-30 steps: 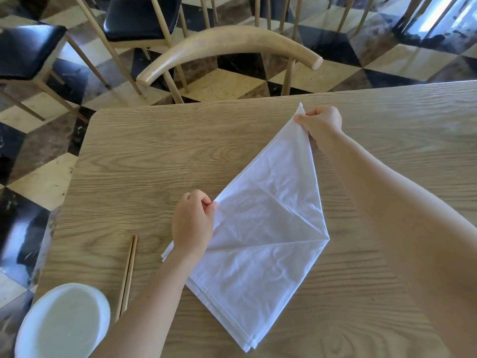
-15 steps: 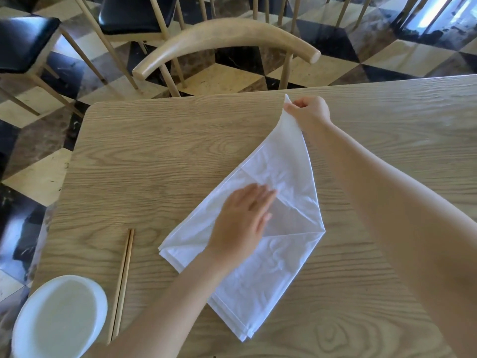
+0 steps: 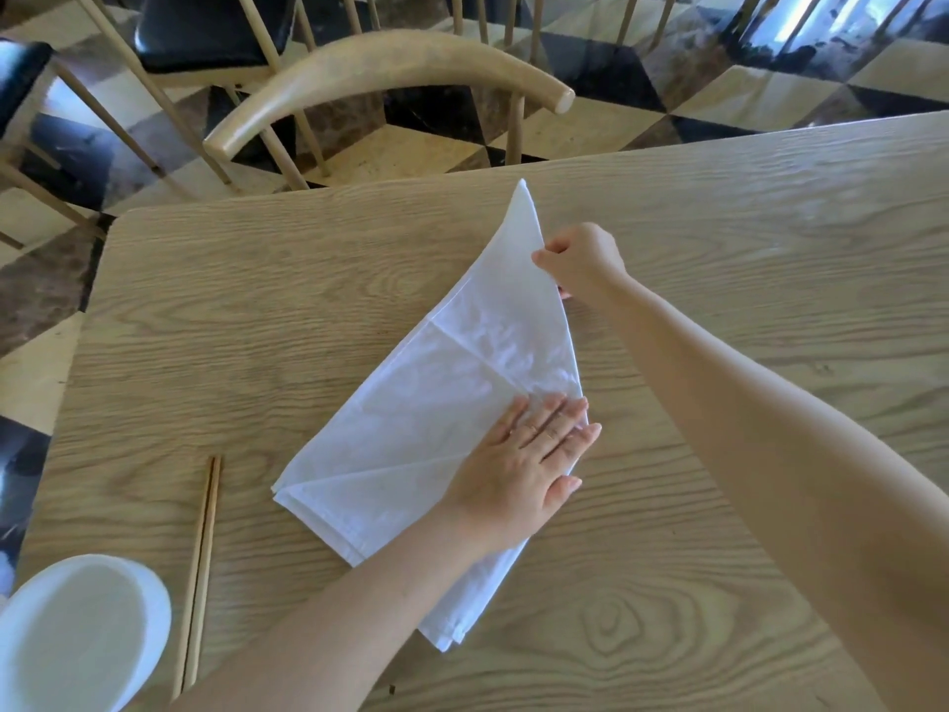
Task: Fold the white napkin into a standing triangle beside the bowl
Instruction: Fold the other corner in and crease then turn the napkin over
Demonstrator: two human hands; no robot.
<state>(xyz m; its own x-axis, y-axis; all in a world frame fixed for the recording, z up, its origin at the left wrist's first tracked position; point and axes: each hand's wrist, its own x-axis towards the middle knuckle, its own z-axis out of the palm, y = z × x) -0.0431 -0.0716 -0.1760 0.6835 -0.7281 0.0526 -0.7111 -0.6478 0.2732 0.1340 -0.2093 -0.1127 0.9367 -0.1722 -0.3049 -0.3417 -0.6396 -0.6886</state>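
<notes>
The white napkin (image 3: 441,398) lies on the wooden table (image 3: 257,321), folded into a long kite shape whose point aims at the far edge. My left hand (image 3: 524,465) rests flat on its right side, fingers spread, pressing the cloth down. My right hand (image 3: 580,259) pinches the napkin's right edge a little below the tip. The white bowl (image 3: 77,634) sits at the near left corner, well apart from the napkin.
A pair of wooden chopsticks (image 3: 203,562) lies between bowl and napkin. A wooden chair (image 3: 380,79) with a curved back stands at the far table edge, more chairs behind it on a checkered floor.
My left hand let go of the left corner after folding it inward and slid flat across to the napkin's right side. My right hand moved from the tip down the right edge.
</notes>
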